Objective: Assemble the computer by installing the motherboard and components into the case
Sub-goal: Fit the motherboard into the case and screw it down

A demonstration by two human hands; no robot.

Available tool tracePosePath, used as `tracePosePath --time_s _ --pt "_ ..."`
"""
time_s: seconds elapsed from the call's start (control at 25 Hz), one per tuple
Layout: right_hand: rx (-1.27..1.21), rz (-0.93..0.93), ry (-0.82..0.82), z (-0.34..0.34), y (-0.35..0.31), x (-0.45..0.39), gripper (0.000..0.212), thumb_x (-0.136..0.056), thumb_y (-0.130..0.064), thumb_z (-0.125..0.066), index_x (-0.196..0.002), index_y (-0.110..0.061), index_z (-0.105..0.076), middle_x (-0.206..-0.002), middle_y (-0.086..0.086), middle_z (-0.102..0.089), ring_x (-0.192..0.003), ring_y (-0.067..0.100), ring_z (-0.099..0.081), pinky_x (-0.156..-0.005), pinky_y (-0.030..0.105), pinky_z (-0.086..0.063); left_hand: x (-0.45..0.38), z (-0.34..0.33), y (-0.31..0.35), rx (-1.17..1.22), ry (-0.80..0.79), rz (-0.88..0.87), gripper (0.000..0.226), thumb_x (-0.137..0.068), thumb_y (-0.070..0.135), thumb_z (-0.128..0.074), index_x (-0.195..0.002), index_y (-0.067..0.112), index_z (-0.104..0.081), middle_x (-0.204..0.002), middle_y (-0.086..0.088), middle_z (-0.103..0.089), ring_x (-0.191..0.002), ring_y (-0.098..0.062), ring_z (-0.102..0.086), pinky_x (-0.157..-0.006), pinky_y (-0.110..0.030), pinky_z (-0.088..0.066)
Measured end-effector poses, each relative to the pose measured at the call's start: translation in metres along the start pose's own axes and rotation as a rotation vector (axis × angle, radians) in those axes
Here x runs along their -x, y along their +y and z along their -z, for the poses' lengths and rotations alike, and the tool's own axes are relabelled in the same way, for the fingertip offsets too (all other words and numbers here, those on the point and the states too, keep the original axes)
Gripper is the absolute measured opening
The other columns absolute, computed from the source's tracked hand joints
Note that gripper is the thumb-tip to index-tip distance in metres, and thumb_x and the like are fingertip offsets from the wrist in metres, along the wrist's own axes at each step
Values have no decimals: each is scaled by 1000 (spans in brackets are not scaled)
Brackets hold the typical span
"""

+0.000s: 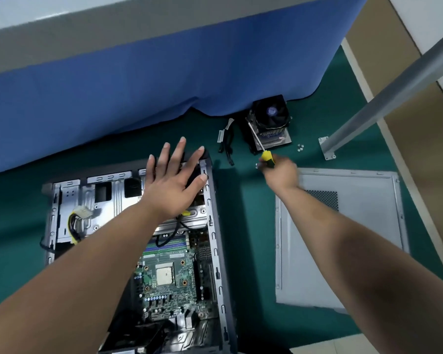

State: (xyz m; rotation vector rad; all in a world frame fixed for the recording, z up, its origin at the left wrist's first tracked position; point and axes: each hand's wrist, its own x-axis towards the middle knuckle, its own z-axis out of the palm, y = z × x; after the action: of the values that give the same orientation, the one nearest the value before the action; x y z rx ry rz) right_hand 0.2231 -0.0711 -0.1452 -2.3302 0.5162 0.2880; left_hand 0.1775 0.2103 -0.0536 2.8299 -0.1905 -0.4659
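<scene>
screwdriver [262,146], yellow handle gripped in right hand [281,172], shaft slanting away toward cooler fan [269,123] by the worktop's far edge; case [215,226] with motherboard [169,274] lies leftward under the open, spread left hand [172,180].

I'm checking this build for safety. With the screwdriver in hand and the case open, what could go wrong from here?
1. The right hand grips the yellow-handled screwdriver, whose shaft lies across the black fan cooler; it may scrape the fins.
2. The small silver screws lie loose on the green mat and could scatter.
3. The left hand hovers over the open grey metal case, above the bare green motherboard.
</scene>
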Motion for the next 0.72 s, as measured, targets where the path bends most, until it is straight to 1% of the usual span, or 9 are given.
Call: tracePosePath --time_s 0.08,0.2,0.32,0.48,0.6,0.68,0.72 --pt "58 20 -12 -10 0 -8 21 -93 -32 -68 -103 -15 -76 -101 14 -73 -92 34 -68 -73 31 -50 0 -1 0 -2 13 1 59 -94 78 -11 -147 70 11 -160 30 31 -148 -4 34 -117 -37 27" --pt "146 -1 -3 -20 -1 -14 25 -95 -34 -61 -101 -12 -72 -101 18 -68 -86 36 -65 -69 32 -44 -1 -2 0 -2 22 1 59 -95 77 -11 -149 69 10 -160 30 32 -148 -5 34 -114 -34 30" --pt "207 -17 5 -25 -2 -16 23 -96 -32 -58 -98 -12 -69 -101 19 -64 -75 31 -54 -68 31 -40 -1 -4 0 -1 39 -5 59 -95 77 -11 -150 68 9 -161 29 30 -150 -7 31 -114 -32 29" --pt "246 -43 9 -26 -5 -15 21 -98 -31 -56 -102 -14 -67 -109 18 -59 -74 30 -49 -70 32 -40 -2 -5 -1 -8 46 4 58 -95 77 -11 -149 69 9 -161 29 30 -151 -7 29 -114 -32 28" --pt "266 -9 7 -23 -9 -9 24 -101 -31 -53 -110 -13 -65 -117 17 -55 -81 33 -54 -71 34 -41 -2 -6 -1 -12 47 -3 59 -94 78 -9 -149 68 9 -161 29 31 -151 -8 29 -114 -33 28" --pt "213 56 30 -16 -15 0 25 -102 -31 -54 -114 -11 -64 -120 18 -57 -93 38 -60 -72 37 -44 -3 -6 -2 -10 40 -4 59 -93 79 -8 -149 69 10 -160 29 32 -150 -7 31 -114 -33 28" --pt "160 85 54 -11 -18 8 26 -103 -30 -55 -115 -10 -65 -118 18 -60 -97 39 -61 -73 39 -47 -4 -5 -2 -9 29 -6 59 -93 79 -9 -148 69 11 -160 29 32 -149 -6 33 -113 -34 29"
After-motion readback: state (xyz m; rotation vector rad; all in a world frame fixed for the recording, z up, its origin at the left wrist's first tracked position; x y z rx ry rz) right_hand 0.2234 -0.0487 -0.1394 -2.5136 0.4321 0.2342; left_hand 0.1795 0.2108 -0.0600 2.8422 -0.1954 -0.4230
